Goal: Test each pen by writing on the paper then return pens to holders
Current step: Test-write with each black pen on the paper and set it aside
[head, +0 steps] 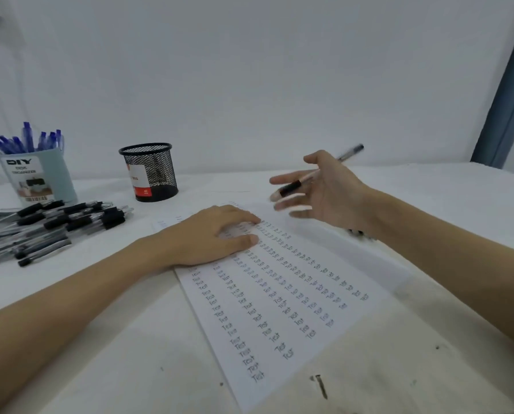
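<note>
A white paper covered with several columns of the handwritten word "Test" lies in the middle of the table. My left hand rests flat on its upper left part. My right hand hovers above the paper's far edge and holds a black pen loosely between its spread fingers, tip toward the left, blurred. A black mesh holder stands behind the paper. A pale blue holder labelled DIY holds several blue pens. A heap of black pens lies at the left.
The table is white and stained, with a small dark nail-like item near the front. A white wall rises behind. A blue-grey curtain hangs at the far right.
</note>
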A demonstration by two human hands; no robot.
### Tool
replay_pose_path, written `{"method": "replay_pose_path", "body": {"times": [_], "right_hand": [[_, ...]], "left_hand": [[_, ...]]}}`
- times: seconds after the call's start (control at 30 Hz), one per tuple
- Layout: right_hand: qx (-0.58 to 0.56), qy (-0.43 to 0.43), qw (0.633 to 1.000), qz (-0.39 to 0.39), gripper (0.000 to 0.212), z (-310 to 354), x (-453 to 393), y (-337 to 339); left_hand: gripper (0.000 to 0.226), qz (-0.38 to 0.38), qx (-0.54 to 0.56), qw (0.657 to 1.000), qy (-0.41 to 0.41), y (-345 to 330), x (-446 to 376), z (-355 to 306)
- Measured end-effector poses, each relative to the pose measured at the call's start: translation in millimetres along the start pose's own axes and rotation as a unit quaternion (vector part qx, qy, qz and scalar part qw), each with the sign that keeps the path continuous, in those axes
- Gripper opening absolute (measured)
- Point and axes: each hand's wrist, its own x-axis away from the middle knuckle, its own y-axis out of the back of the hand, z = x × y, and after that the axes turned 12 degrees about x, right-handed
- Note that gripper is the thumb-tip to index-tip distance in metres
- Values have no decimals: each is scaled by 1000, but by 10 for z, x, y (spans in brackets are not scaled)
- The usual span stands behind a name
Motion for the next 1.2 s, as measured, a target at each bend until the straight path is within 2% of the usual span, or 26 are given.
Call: {"method": "replay_pose_path", "body": {"times": [0.1,0.23,0.43,0.63,1.2], "right_hand": [[110,-12,994,-6,64,-88,34,-61],[189,80,975,-84,33,-197,10,-217],[169,101,971,-137,46,-287,-1,-308],[291,120,928,-200,45,-305,30,-324],[310,110,926,-186,42,-277,71,-360]], "left_hand": [[67,4,-24,1000,7,19,8,59],[65,-25,-8,1000,-4,-42,13,100],[66,-29,9,1000,-3,-57,11,116],[68,-24,14,1000,5,-60,23,120],[71,-19,11,1000,16,-63,28,91]]}}
